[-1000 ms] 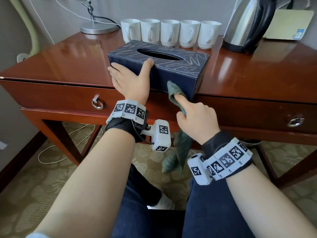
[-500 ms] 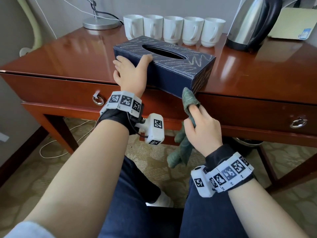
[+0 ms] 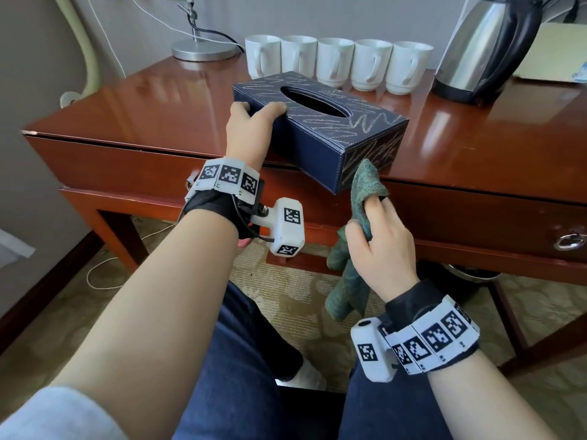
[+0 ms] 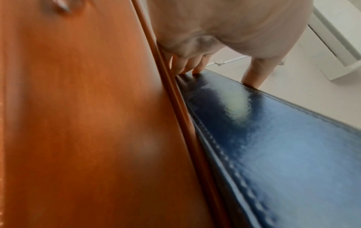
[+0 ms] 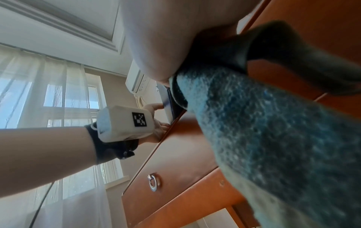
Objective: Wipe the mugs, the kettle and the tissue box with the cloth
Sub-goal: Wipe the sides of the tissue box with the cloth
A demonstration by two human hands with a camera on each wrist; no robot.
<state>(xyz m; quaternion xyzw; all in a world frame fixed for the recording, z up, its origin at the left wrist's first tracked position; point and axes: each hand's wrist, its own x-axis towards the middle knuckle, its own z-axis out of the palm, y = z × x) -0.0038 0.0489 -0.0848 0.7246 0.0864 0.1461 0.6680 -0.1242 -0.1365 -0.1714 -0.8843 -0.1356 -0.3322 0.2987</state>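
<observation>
**Tissue box steadied at the desk edge, cloth at its end face**

Gripping the near left end of the dark blue tissue box [image 3: 320, 131] with the left hand [image 3: 247, 128], thumb curling over the top edge, fingers wrapping the far side. Clutching the green cloth [image 3: 362, 198] in the right hand [image 3: 378, 246], fingers curled round it, its upper fold touching the box's right end face, the remainder dangling below the fist in front of the drawer. Overhanging the front edge of the wooden desk [image 3: 158, 100] at the box's near corner. Standing behind the box: five white mugs [image 3: 336, 61] in a row, handles forward. Sitting beyond the right hand, far right: the steel kettle [image 3: 482, 49]. Resting far left behind the held box: a lamp base [image 3: 205, 52] with cables.
</observation>
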